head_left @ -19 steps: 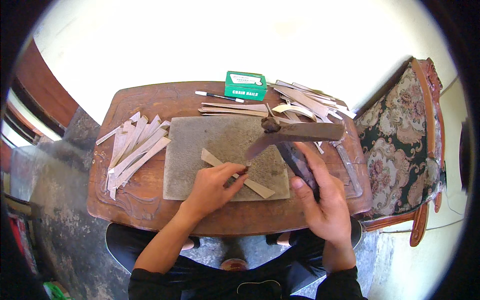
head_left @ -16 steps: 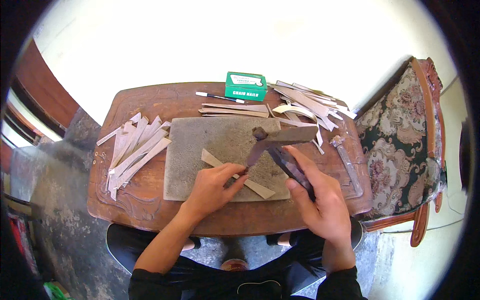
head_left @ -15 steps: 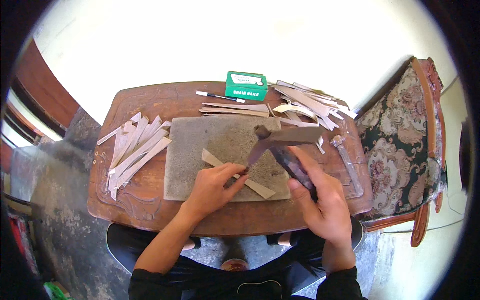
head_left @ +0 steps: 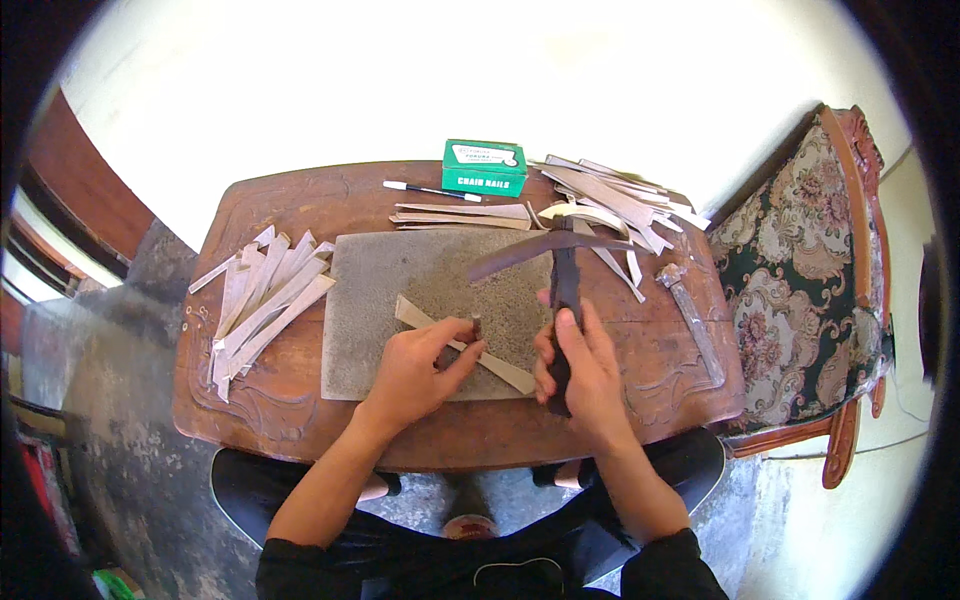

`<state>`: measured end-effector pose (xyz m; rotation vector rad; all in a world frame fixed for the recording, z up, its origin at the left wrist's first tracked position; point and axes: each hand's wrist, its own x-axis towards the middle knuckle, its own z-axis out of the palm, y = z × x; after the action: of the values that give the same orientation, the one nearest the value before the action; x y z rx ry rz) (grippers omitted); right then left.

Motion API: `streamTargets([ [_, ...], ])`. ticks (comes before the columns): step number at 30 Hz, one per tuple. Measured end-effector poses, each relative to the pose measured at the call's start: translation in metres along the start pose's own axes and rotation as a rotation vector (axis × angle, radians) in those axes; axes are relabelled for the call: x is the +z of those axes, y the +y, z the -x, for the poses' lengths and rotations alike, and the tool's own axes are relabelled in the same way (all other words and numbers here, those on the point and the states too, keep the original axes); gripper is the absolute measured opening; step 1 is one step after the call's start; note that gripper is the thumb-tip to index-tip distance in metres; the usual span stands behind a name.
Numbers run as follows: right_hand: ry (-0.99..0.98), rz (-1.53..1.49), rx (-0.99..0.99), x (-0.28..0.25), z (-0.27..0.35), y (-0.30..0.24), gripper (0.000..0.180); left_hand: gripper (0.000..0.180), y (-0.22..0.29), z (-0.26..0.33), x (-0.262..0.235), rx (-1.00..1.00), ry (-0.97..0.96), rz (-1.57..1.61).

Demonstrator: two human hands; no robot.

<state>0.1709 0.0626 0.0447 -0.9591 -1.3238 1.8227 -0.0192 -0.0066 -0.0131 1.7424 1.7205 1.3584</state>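
Observation:
My right hand (head_left: 583, 365) is wrapped round the dark handle of a hammer (head_left: 565, 262) with a long, narrow, curved head, raised over the right part of a grey stone slab (head_left: 400, 265). On the slab lies a light strip (head_left: 505, 371), wide at both ends and narrow in the middle, set diagonally. My left hand (head_left: 420, 365) rests over the middle of this strip. Its thumb and fingers pinch a short dark rod (head_left: 477, 326), held upright; its lower end is hidden by the fingers.
A pile of similar strips (head_left: 270, 300) lies left of the slab, with more strips (head_left: 460, 215) behind it and at the back right. A green box (head_left: 485, 168), a pen (head_left: 430, 191) and a second hammer (head_left: 695, 325) lie on the wooden table (head_left: 440, 450). A floral chair (head_left: 790, 300) stands at right.
My right hand has swung the hammer, turning its handle more upright and shifting left. My left hand stays on the strip, the rod now showing more clearly between its fingertips.

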Motion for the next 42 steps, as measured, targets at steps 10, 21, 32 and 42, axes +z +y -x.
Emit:
streamTargets([
  [10,0.026,-0.037,0.036,-0.002,-0.018,0.041,0.039,0.017,-0.009,-0.001,-0.003,-0.230,-0.039,0.232],
  [21,0.004,-0.008,0.054,-0.002,-0.017,0.040,0.040,0.011,0.004,-0.004,-0.004,-0.147,-0.048,0.140],
  [32,-0.003,-0.007,0.037,-0.003,-0.018,0.043,0.040,0.017,0.006,-0.001,0.001,0.031,-0.044,-0.050],
  [42,-0.027,-0.004,0.024,-0.005,-0.018,0.045,0.040,0.019,0.009,0.001,0.004,0.094,-0.048,-0.054],
])
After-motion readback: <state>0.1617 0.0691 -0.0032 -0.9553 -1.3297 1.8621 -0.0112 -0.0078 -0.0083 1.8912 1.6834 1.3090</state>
